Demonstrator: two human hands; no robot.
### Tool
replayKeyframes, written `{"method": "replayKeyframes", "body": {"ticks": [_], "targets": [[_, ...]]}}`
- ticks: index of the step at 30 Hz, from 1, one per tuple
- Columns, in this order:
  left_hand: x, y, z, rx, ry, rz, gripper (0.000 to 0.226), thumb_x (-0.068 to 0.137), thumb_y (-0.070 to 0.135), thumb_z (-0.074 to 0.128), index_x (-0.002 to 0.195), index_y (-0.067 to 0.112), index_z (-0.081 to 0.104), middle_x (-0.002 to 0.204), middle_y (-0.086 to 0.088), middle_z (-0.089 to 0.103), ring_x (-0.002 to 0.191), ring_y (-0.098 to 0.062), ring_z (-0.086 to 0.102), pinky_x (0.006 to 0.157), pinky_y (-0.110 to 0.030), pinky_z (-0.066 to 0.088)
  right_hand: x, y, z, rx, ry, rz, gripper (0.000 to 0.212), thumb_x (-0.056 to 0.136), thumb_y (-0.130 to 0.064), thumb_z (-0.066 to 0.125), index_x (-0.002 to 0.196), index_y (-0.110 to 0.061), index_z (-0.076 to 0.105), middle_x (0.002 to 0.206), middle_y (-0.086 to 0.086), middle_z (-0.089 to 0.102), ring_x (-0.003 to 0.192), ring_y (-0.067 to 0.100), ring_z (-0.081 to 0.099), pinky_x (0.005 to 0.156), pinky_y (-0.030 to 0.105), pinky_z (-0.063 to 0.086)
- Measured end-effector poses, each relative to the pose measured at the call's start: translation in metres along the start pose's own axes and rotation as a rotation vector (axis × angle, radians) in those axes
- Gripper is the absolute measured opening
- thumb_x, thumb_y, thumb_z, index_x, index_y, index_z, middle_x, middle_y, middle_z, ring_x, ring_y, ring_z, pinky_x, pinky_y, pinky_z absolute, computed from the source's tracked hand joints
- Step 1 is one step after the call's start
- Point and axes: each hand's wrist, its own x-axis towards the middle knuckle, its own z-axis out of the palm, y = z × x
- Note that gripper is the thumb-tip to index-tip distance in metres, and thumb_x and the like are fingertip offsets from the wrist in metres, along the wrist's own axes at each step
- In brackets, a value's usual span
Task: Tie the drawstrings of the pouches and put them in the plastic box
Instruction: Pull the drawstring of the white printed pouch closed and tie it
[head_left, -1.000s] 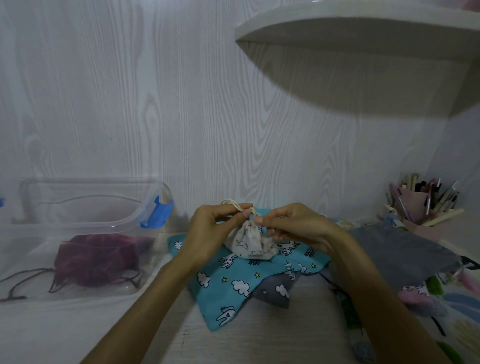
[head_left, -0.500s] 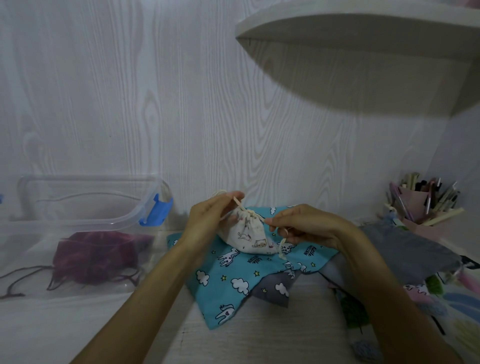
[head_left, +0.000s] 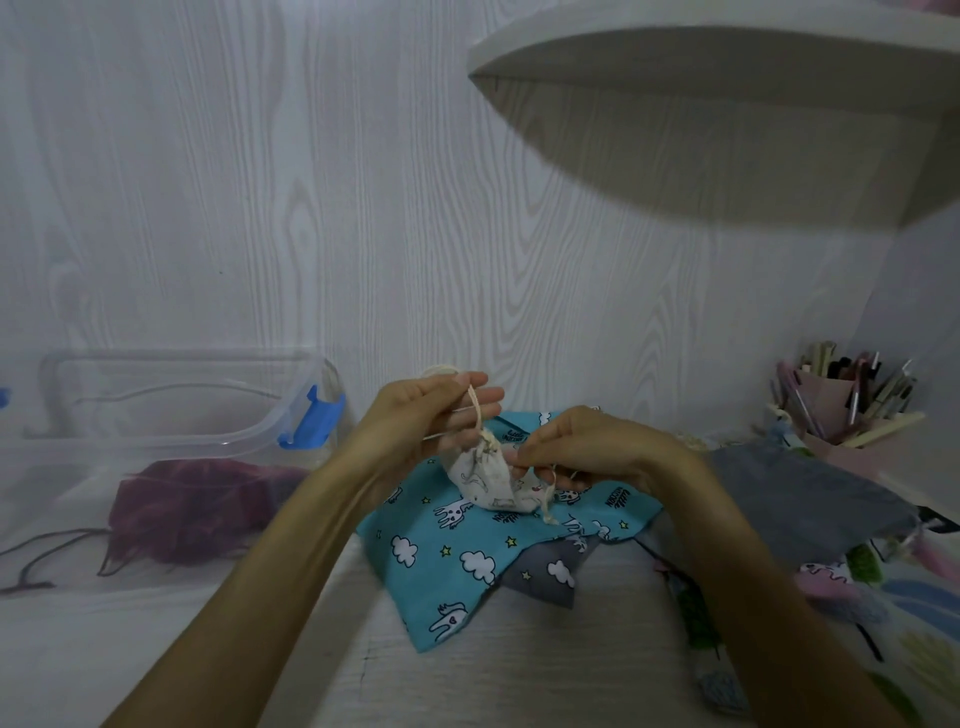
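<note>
Cream pouch (head_left: 485, 480), neck cinched, both my hands pulling its strings apart over the blue cloud-print fabric (head_left: 457, 551).

A moment ago my hands were knuckle to knuckle over the pouch's mouth; now they've spread and the neck has gathered tight, so I reckon the knot comes next. My left hand (head_left: 431, 415) lifts high, pinching the drawstring (head_left: 475, 408). My right hand (head_left: 582, 449) sits lower, nipping the other end. The plastic box (head_left: 270, 431) waits at left, a maroon pouch (head_left: 192, 509) already inside.
</note>
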Motion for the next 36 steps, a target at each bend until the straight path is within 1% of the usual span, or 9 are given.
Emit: {"method": "replayKeyframes", "body": {"ticks": [6, 9, 13, 15, 19, 21, 24, 31, 36], "targets": [[0.001, -0.016, 0.004, 0.396, -0.091, -0.038, 0.023, 0.092, 0.021, 0.056, 0.078, 0.025, 0.074, 0.049, 0.011, 0.054, 0.048, -0.002, 0.043, 0.044, -0.010, 0.033, -0.019, -0.001, -0.016, -0.032, -0.064, -0.081, 0.025, 0.083, -0.041, 0.062, 0.066, -0.026, 0.071, 0.061, -0.008, 0.056, 0.058, 0.005, 0.046, 0.066, 0.022, 0.038], [0.002, -0.021, 0.013, 0.532, -0.230, -0.082, 0.034, 0.093, 0.017, 0.055, 0.067, 0.030, 0.073, 0.062, -0.001, 0.057, 0.058, -0.012, 0.048, 0.054, -0.018, 0.041, -0.025, -0.004, -0.026, 0.024, 0.061, -0.098, 0.034, 0.086, -0.041, 0.058, 0.058, -0.023, 0.064, 0.062, -0.009, 0.055, 0.066, 0.008, 0.045, 0.073, 0.023, 0.035], [0.004, -0.023, 0.027, 0.703, -0.293, -0.177, 0.023, 0.090, 0.021, 0.050, 0.095, 0.023, 0.073, 0.078, 0.005, 0.059, 0.070, -0.008, 0.052, 0.068, -0.015, 0.045, -0.024, -0.016, -0.014, -0.038, 0.180, -0.145, 0.034, 0.090, -0.042, 0.054, 0.063, -0.022, 0.061, 0.079, -0.011, 0.063, 0.078, -0.002, 0.053, 0.070, 0.016, 0.035], [-0.002, -0.023, 0.025, 0.741, -0.348, -0.086, 0.045, 0.089, 0.046, 0.049, 0.099, 0.007, 0.068, 0.087, -0.006, 0.061, 0.080, -0.019, 0.058, 0.085, -0.037, 0.050, -0.022, -0.023, -0.003, -0.031, 0.200, -0.249, 0.030, 0.092, -0.043, 0.050, 0.073, -0.025, 0.066, 0.090, -0.011, 0.067, 0.085, -0.002, 0.058, 0.074, 0.016, 0.039], [-0.003, -0.025, 0.017, 0.616, -0.332, -0.045, 0.036, 0.099, 0.034, 0.041, 0.084, 0.025, 0.073, 0.097, -0.018, 0.068, 0.088, -0.035, 0.063, 0.089, -0.043, 0.049, -0.012, -0.031, 0.004, 0.035, 0.221, -0.363, 0.040, 0.100, -0.041, 0.025, 0.108, -0.032, 0.064, 0.112, -0.015, 0.064, 0.102, 0.005, 0.055, 0.078, 0.014, 0.037], [0.000, -0.024, 0.013, 0.488, -0.296, -0.094, 0.043, 0.099, 0.028, 0.042, 0.070, 0.024, 0.073, 0.076, -0.008, 0.064, 0.070, -0.023, 0.062, 0.074, -0.029, 0.053, -0.008, -0.023, -0.002, -0.026, 0.233, -0.299, 0.032, 0.100, -0.031, 0.032, 0.116, -0.027, 0.060, 0.116, -0.009, 0.063, 0.098, 0.010, 0.056, 0.071, 0.018, 0.037], [0.003, -0.022, 0.005, 0.292, -0.248, -0.161, 0.032, 0.098, 0.023, 0.046, 0.086, 0.002, 0.067, 0.067, -0.002, 0.053, 0.064, -0.010, 0.056, 0.070, -0.017, 0.055, -0.008, -0.005, -0.009, -0.270, 0.067, -0.245, 0.028, 0.092, -0.022, 0.055, 0.120, -0.023, 0.059, 0.119, -0.006, 0.062, 0.096, 0.005, 0.059, 0.080, 0.020, 0.045], [0.003, -0.022, 0.002, 0.177, -0.192, -0.126, 0.028, 0.093, 0.023, 0.054, 0.084, 0.002, 0.069, 0.074, -0.006, 0.061, 0.067, -0.008, 0.061, 0.082, -0.023, 0.056, -0.001, 0.003, -0.008, -0.094, 0.275, -0.156, 0.016, 0.078, -0.023, 0.075, 0.092, -0.014, 0.075, 0.065, 0.000, 0.070, 0.057, 0.005, 0.063, 0.052, 0.013, 0.048], [0.003, -0.026, 0.002, 0.114, -0.144, -0.159, 0.024, 0.087, 0.021, 0.061, 0.092, 0.000, 0.071, 0.084, -0.007, 0.071, 0.064, -0.005, 0.065, 0.067, -0.016, 0.057, -0.012, 0.001, -0.021, -0.129, 0.305, -0.149, 0.007, 0.080, -0.025, 0.073, 0.083, -0.019, 0.075, 0.068, 0.000, 0.069, 0.056, 0.002, 0.057, 0.051, 0.009, 0.045]]}}
